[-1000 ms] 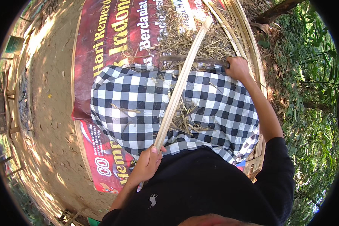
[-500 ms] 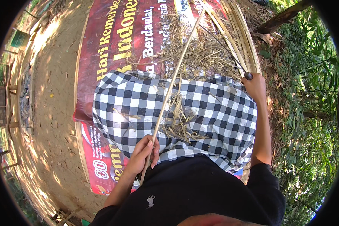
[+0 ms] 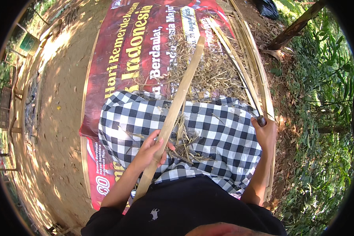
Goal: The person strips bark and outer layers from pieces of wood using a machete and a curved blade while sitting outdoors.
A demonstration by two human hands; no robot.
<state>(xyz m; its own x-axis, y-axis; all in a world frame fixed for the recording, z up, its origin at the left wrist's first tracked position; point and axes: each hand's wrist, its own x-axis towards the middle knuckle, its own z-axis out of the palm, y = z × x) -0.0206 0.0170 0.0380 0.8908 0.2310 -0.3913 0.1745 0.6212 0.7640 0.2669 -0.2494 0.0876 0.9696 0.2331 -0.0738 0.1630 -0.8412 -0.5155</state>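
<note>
A long flat bamboo strip (image 3: 177, 103) runs from my lap up and away over a black-and-white checked cloth (image 3: 216, 133) draped on my legs. My left hand (image 3: 151, 147) grips the strip near its lower end. Off to the right of the cloth, my right hand (image 3: 265, 131) is closed on the dark handle of a long thin blade (image 3: 246, 86) whose point reaches forward. Dry bamboo shavings (image 3: 185, 139) lie on the cloth between my hands.
A red printed banner (image 3: 126, 63) covers the ground ahead, with a heap of dry shavings (image 3: 208, 70) on it. Several bamboo strips (image 3: 255, 74) lie along its right edge. Bare dirt is on the left, green plants and a post (image 3: 299, 25) on the right.
My left hand has slid up the strip and the strip has swung more upright. My right hand with the blade has dropped down to the right side of the cloth.
</note>
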